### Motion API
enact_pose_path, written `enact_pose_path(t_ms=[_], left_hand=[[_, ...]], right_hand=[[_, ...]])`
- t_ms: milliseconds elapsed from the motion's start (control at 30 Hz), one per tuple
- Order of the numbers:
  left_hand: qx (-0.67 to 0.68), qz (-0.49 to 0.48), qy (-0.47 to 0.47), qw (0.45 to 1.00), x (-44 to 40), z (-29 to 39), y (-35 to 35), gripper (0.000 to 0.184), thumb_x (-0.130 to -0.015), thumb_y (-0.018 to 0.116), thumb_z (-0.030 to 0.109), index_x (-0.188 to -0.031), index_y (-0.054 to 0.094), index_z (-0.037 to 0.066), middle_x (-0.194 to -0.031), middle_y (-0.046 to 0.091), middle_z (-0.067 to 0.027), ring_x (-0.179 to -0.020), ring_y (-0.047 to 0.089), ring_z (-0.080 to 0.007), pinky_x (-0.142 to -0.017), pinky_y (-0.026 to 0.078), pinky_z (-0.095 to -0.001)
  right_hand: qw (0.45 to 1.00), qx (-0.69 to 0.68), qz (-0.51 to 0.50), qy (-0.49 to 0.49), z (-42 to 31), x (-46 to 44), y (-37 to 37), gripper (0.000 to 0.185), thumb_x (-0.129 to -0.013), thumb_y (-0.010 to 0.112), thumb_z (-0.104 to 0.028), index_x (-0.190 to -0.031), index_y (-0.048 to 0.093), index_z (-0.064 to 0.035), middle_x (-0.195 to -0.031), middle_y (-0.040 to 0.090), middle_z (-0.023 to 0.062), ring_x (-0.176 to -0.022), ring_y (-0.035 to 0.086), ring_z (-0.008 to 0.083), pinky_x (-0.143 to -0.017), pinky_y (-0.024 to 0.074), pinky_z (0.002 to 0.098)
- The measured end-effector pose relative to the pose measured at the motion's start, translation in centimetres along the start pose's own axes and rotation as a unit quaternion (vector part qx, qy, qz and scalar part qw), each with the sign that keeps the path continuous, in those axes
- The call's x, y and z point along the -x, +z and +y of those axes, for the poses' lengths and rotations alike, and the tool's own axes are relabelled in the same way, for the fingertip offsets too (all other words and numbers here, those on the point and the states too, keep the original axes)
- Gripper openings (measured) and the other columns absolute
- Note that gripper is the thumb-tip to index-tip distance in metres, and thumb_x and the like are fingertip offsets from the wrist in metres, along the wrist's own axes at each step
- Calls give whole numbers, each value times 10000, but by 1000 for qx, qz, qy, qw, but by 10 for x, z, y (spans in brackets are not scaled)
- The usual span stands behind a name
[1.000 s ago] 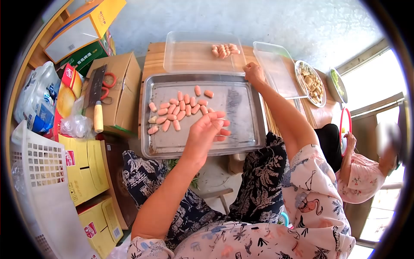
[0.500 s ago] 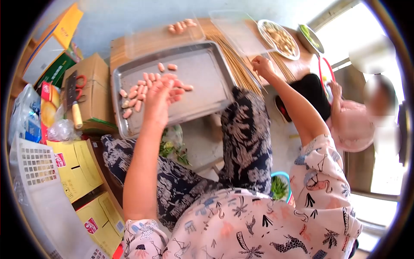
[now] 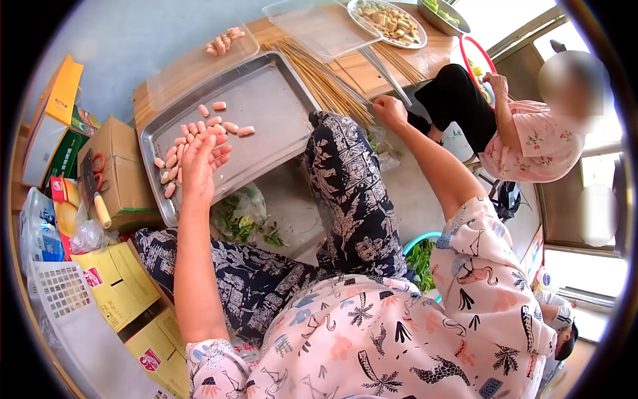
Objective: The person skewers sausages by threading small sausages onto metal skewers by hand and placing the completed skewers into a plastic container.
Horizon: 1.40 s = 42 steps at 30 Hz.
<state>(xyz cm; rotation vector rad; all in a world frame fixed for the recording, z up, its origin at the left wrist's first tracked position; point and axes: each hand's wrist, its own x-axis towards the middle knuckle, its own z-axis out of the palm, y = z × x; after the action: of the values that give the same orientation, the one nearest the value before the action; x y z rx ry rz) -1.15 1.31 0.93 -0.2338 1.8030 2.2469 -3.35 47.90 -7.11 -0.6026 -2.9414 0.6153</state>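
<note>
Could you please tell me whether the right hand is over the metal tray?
No, the right hand is off to the right of the tray, near the ends of the sticks.

Sausages [image 3: 213, 121] are lying mainly in the left part of a tray [image 3: 266, 100]; a carton [image 3: 129, 169] is standing to its left, skewers [image 3: 325, 86] are lying to its right, and a plate [image 3: 423, 41] is resting behind these, left of a bowl [image 3: 442, 22].
</note>
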Motion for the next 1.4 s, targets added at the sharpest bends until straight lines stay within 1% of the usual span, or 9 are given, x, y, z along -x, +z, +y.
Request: enact_pose_path(t_ms=[767, 867, 933, 967, 1033, 1067, 1133, 1233, 1400], left_hand=[[-74, -29, 7, 997, 1, 0, 11, 261, -955, 496, 232, -1142, 579, 70, -1005, 621, -52, -851, 615, -136, -736, 502, -251], [-66, -26, 10, 997, 1, 0, 12, 249, -946, 510, 219, -1129, 582, 66, -987, 627, -50, -830, 619, -136, -721, 498, -253], [-55, -20, 15, 998, 2, 2, 12, 239, -936, 525, 206, -1118, 586, 64, -966, 634, -47, -809, 624, -133, -706, 494, -254], [-49, -22, 12, 999, 3, 3, 12, 235, -937, 523, 208, -1112, 589, 64, -967, 635, -47, -810, 625, -134, -706, 495, -254], [-41, -19, 13, 999, 2, 3, 10, 232, -939, 521, 209, -1105, 593, 64, -968, 636, -47, -810, 625, -136, -706, 495, -255], [-25, -22, 5, 999, 1, 1, 8, 228, -940, 520, 211, -1098, 596, 65, -969, 637, -49, -811, 626, -138, -705, 497, -256], [-8, -20, -5, 1000, -4, -3, 3, 241, -939, 525, 230, -1103, 588, 65, -974, 640, -53, -795, 631, -142, -690, 503, -259], [36, -23, -9, 999, -4, -1, 0, 270, -937, 530, 244, -1138, 566, 67, -980, 642, -56, -777, 633, -145, -677, 505, -258], [112, -40, -18, 993, -9, 0, -11, 339, -956, 462, 361, -1104, 550, 69, -961, 652, -67, -599, 546, -104, -541, 442, -221]], right_hand=[[999, 41, -12, 0, -25, -17, 15, 174, -750, 630, -277, -852, 675, -143, -883, 671, 133, -867, 634, 309, -738, 489, 406], [999, 9, -47, -24, -28, -16, -2, 180, -770, 625, -259, -843, 663, -99, -816, 673, 119, -814, 647, 261, -682, 495, 366], [926, -268, -252, 90, -42, -7, -30, 170, -814, 596, -236, -777, 609, -71, -696, 616, 60, -678, 607, 172, -586, 459, 285], [926, -267, -251, 85, -50, -1, -43, 170, -814, 596, -236, -777, 609, -71, -696, 616, 60, -678, 607, 172, -586, 459, 285], [680, -605, -368, 188, -68, 14, -66, 175, -848, 567, -191, -719, 532, -78, -622, 513, 6, -560, 498, 98, -508, 380, 214], [681, -604, -371, 184, -85, 28, -82, 175, -848, 567, -191, -719, 532, -78, -622, 513, 6, -560, 498, 98, -508, 380, 214], [605, -693, -354, 168, -126, 65, -111, 183, -864, 527, -150, -699, 487, -83, -603, 479, 7, -499, 436, 110, -465, 346, 218], [620, -668, -407, 54, -164, 110, -119, 205, -907, 490, -154, -723, 504, -64, -588, 438, -8, -475, 348, 103, -438, 291, 247], [689, -513, -512, -29, -206, 181, -92, 121, -866, 555, -135, -767, 554, -66, -638, 540, 16, -509, 478, 86, -464, 383, 198]])
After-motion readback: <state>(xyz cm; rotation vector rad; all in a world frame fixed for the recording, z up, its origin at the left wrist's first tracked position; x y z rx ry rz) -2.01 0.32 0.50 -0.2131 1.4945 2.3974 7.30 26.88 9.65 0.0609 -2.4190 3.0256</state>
